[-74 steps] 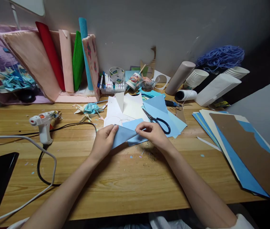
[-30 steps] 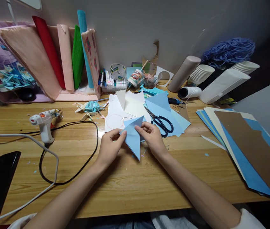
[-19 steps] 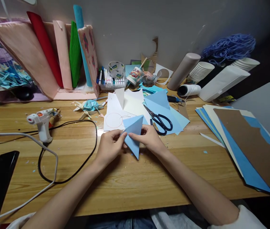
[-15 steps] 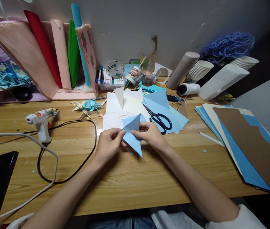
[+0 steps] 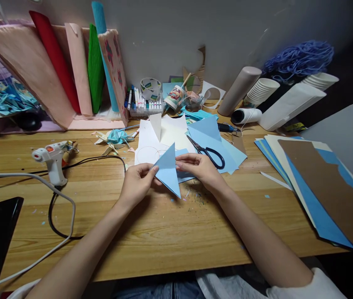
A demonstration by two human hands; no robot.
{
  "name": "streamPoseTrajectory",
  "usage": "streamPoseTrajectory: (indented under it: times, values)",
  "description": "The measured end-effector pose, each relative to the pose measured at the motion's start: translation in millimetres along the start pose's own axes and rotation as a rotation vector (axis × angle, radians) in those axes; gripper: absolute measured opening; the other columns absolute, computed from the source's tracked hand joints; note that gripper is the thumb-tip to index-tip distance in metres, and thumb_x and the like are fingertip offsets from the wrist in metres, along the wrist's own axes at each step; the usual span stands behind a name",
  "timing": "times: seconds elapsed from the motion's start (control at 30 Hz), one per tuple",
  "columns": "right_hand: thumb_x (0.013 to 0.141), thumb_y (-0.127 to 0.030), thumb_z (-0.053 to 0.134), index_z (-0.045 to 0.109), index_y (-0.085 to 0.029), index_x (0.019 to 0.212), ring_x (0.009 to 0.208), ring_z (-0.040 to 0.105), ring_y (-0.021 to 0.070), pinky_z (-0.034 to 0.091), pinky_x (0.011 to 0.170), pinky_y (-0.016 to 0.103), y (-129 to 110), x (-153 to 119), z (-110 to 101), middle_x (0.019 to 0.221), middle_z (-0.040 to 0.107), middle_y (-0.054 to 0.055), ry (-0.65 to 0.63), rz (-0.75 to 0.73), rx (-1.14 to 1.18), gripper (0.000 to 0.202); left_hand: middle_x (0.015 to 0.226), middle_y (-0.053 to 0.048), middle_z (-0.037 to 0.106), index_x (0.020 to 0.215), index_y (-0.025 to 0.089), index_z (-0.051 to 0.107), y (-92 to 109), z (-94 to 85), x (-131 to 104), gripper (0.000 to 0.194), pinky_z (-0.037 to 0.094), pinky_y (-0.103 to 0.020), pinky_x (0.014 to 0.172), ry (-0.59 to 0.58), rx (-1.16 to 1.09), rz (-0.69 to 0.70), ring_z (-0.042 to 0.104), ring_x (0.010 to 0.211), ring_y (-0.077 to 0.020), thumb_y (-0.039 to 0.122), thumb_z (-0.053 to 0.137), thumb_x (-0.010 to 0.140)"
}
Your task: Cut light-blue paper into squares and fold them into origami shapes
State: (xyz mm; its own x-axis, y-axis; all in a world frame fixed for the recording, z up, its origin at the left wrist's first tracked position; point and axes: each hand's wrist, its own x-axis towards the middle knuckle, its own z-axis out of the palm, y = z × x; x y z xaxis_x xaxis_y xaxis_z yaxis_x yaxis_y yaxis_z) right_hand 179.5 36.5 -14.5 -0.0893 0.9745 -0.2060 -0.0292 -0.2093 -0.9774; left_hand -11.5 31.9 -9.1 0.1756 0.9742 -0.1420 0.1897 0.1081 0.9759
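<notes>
The left hand (image 5: 139, 180) pinches the folded blue paper (image 5: 167, 168) by its left corner, thumb on top; the right hand (image 5: 203, 170) has its thumb and fingers close together at the paper's right edge, but I cannot tell if they pinch it; the paper is up off the table (image 5: 139, 245), between the 2 hands.

The folding looks partly or fully done; the paper has sharp tips at the top and bottom, and its low edge shows layers that lie a bit apart, so they do not look stuck down; I see no glue on it; whether any folds are left, I cannot tell.

The paper is smooth, stiff and matte, like a pointy kite; just under it lies a flat blue piece (image 5: 185, 176); beside the right hand, black scissors (image 5: 207, 150) rest on blue sheets (image 5: 206, 131); behind are a white sheet (image 5: 147, 139) with thin round lines and a cream sheet (image 5: 175, 131).

Farther left are crinkly teal scraps (image 5: 116, 136) and a hard white glue gun (image 5: 54, 162); far right are a flat paper pile (image 5: 307, 182), brown on top, and fluffy purple-blue yarn (image 5: 297, 62).
</notes>
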Motion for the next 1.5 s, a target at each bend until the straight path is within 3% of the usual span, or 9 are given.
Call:
streamPoseTrajectory:
  times: [0.27,0.37,0.5,0.67,0.83,1.0,1.27,1.5]
  values:
    - [0.066,-0.022,0.065,0.060,-0.013,0.060,0.054,0.060,0.0117,0.051,0.060,0.027,-5,-3,3,0.054,0.061,0.000,-0.144,0.066,-0.102,0.012,0.049,-0.001,0.061,0.069,0.011,0.064,3,-4.9,1,0.024,0.043,-0.020,0.048,-0.147,0.075,-0.051,0.057,0.045,-0.0118,0.034,0.058,0.075]
    - [0.069,-0.024,0.063,0.061,-0.013,0.062,0.056,0.059,0.0113,0.051,0.062,0.028,-5,-3,2,0.057,0.061,0.001,-0.170,0.047,-0.113,0.013,0.045,0.001,0.057,0.064,0.011,0.062,6,-8.5,2,0.025,0.037,-0.019,0.043,-0.154,0.112,-0.049,0.050,0.039,-0.0090,0.033,0.057,0.075]
    - [0.068,-0.025,0.066,0.064,-0.013,0.078,0.067,0.062,0.0130,0.051,0.067,0.029,-2,-3,1,0.074,0.066,0.003,-0.232,0.008,-0.116,0.016,0.042,0.002,0.055,0.058,0.012,0.059,7,-9.9,2,0.028,0.035,-0.018,0.042,-0.205,0.156,-0.037,0.048,0.038,-0.0081,0.032,0.055,0.077]
    - [0.074,-0.028,0.059,0.059,-0.013,0.064,0.057,0.062,0.0120,0.052,0.061,0.027,-2,1,-1,0.060,0.065,0.003,-0.225,0.055,-0.134,0.018,0.043,0.001,0.056,0.058,0.012,0.059,6,-12.7,3,0.027,0.035,-0.018,0.043,-0.248,0.184,-0.046,0.049,0.038,-0.0082,0.032,0.055,0.077]
    - [0.073,-0.029,0.058,0.059,-0.014,0.072,0.061,0.064,0.0127,0.053,0.064,0.028,-5,3,-4,0.066,0.067,0.003,-0.178,0.067,-0.037,0.015,0.040,0.001,0.055,0.057,0.013,0.058,8,-14.6,5,0.027,0.034,-0.019,0.042,-0.228,0.185,-0.062,0.048,0.037,-0.0085,0.032,0.055,0.076]
    - [0.068,-0.026,0.066,0.061,-0.012,0.082,0.065,0.064,0.0134,0.052,0.064,0.028,-1,-1,-3,0.071,0.067,0.002,-0.239,0.029,-0.158,0.020,0.042,0.001,0.055,0.058,0.012,0.057,5,-11.4,3,0.028,0.035,-0.018,0.042,-0.254,0.203,-0.060,0.049,0.037,-0.0081,0.032,0.054,0.077]
    - [0.075,-0.027,0.057,0.054,-0.015,0.064,0.055,0.064,0.0126,0.053,0.056,0.026,-1,0,0,0.058,0.066,0.002,-0.227,0.118,-0.097,0.017,0.043,0.002,0.056,0.058,0.012,0.057,6,-12.7,4,0.028,0.035,-0.017,0.041,-0.313,0.178,-0.087,0.051,0.038,-0.0084,0.032,0.054,0.077]
    - [0.074,-0.028,0.061,0.059,-0.014,0.074,0.059,0.064,0.0108,0.053,0.058,0.023,-1,1,0,0.065,0.066,0.002,-0.233,0.072,-0.122,0.015,0.043,0.001,0.056,0.056,0.012,0.056,5,-12.1,4,0.029,0.035,-0.018,0.040,-0.302,0.169,-0.099,0.052,0.037,-0.0090,0.033,0.056,0.076]
